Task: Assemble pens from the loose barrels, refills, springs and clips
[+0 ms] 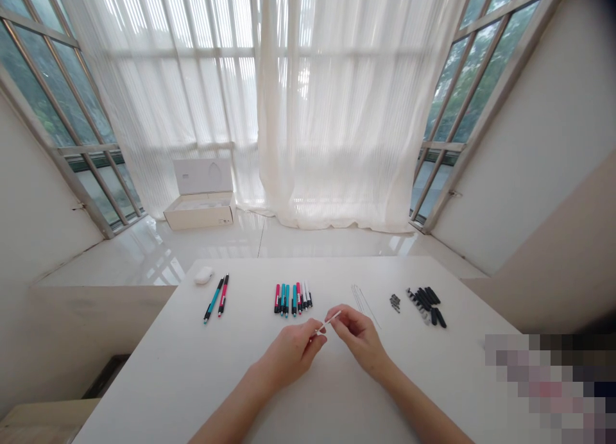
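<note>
- Thin white rod (328, 322), pinched between both hands above the middle of the white table (144, 392)
- Left hand (291, 353): narrow fingertip grip on the rod's lower end
- Right hand (359, 338): narrow fingertip grip on its upper end
- Teal, pink and white pens (292, 299), tight row just behind the hands
- Black pen parts (426, 305), near the back edge, right
- Two pens (216, 296), toward the back left corner
- Thin metal wires (363, 305), just behind the right hand
- Small dark pieces (395, 303), between the wires and black parts

Matt, glossy and sheer surfaces
Slim white plastic tube (329, 321), smooth matt white table (158, 367), glossy white tile floor (144, 255), sheer white cloth curtain (337, 129), shiny teal plastic pen (213, 299), thin metal rods (364, 305), white paperboard box (199, 213)
</note>
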Demonstrator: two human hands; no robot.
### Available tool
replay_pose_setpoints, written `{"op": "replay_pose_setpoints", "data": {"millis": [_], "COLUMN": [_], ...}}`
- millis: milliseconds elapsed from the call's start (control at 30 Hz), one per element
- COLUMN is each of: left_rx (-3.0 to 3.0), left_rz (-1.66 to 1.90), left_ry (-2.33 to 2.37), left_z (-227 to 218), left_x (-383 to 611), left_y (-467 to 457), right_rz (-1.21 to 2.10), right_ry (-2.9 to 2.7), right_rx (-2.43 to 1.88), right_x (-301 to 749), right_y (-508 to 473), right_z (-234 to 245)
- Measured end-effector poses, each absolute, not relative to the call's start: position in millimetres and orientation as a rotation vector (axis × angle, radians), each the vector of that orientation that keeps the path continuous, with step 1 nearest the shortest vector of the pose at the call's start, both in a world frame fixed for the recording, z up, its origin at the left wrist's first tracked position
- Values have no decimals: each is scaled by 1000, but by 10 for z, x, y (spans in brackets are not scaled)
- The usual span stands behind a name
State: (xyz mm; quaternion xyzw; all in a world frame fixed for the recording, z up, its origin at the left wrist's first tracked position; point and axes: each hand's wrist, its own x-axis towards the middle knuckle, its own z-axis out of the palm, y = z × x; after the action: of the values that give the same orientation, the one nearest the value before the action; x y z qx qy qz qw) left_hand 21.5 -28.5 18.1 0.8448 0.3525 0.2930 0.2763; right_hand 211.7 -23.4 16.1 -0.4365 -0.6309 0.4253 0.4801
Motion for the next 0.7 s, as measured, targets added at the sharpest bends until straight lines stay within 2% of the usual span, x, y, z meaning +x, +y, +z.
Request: {"op": "replay_pose_setpoints", "data": {"millis": [167, 333, 467, 700], "left_rx": [2099, 1682, 1368, 1315], "left_rz": [937, 1339, 1405, 1453], "left_ry": [928, 1065, 1048, 1056], "left_z": [227, 189, 266, 437], "left_x": [100, -151, -384, -414], "left_y": [-220, 93, 230, 123], "right_rz": [928, 570, 235, 82], "right_ry": [-1323, -1404, -1609, -1740], "right_rx": [-1077, -1481, -1797, -2006], "right_x": [2415, 2780, 2918, 2955], "right_y": [-109, 39, 93, 101], "right_z": [276, 241, 121, 13]}}
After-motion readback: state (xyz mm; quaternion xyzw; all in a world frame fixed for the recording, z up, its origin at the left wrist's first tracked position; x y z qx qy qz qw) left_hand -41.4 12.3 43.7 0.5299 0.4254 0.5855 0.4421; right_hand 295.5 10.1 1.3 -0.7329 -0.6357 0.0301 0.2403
